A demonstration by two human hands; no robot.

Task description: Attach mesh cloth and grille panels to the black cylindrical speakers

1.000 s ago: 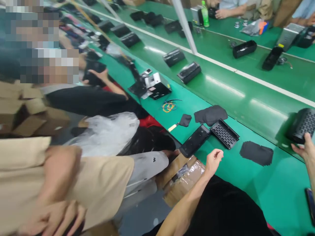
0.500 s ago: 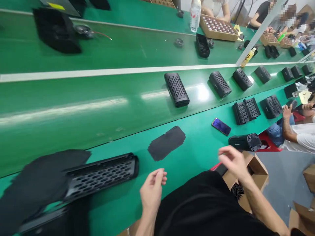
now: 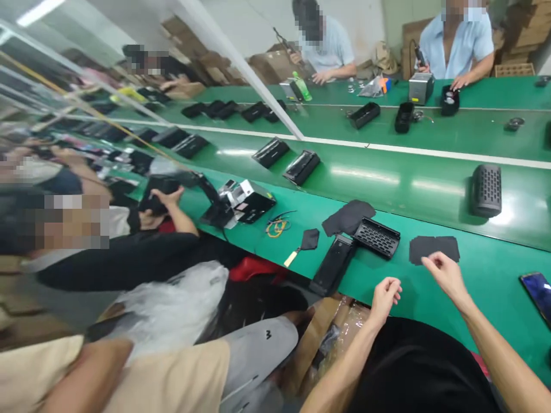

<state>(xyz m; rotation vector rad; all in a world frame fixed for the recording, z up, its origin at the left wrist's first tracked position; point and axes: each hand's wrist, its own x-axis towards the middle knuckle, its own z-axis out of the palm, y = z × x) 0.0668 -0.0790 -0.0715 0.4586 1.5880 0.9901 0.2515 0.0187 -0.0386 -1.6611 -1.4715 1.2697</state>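
Note:
My left hand [image 3: 386, 298] is over the near edge of the green bench, its fingers curled in against the thumb; whether anything small is inside cannot be made out. My right hand [image 3: 445, 278] hovers at the lower edge of a stack of thin black sheets [image 3: 434, 248], thumb and fingers bent with a gap between them. Left of the stack rests a black perforated speaker shell [image 3: 377, 237], its slotted side showing. Against it lies a long black casing part [image 3: 333, 264]. A fanned pile of black sheets [image 3: 346, 218] is behind them.
A phone [image 3: 538, 292] lies at the right. On the green conveyor stands a slotted speaker housing [image 3: 486, 190]; more casings [image 3: 301, 166] sit further left. A person in grey shorts [image 3: 258, 350] sits close on my left. Co-workers sit across the line. A black pouch [image 3: 310, 239] lies on the bench.
My view has swung left, bringing in the neighbouring people and bench. My right hand has moved left from beside the bench to the black sheet stack. The left hand keeps its curled shape.

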